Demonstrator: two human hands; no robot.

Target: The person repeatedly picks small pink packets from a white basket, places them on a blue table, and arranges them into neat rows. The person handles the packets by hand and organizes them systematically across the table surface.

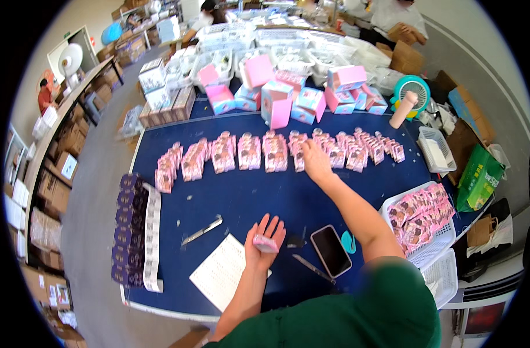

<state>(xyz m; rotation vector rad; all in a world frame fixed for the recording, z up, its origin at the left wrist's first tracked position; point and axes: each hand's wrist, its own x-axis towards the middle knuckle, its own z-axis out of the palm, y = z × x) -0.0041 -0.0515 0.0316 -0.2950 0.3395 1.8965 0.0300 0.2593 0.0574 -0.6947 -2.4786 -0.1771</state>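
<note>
My left hand [266, 245] is palm up over the table, fingers spread, with a small pink packet [265, 243] resting in it. My right hand [318, 162] reaches out to the curved row of pink packet piles, its fingertips at one pile [298, 152] right of the middle. Whether those fingers grip a packet is hidden. To the left in the row are more overlapping piles, such as one pile [275, 152] beside that one. Below my left hand lies a printed paper sheet [219, 272], partly covered by my forearm.
A phone [331, 251], a metal-coloured cutter [202, 229] and dark boxes [128, 230] beside a label strip [152, 239] lie on the blue table [230, 195]. A white basket [421, 254] of pink packets stands right. Pink-and-blue boxes [277, 104] and a turquoise fan [411, 93] stand behind.
</note>
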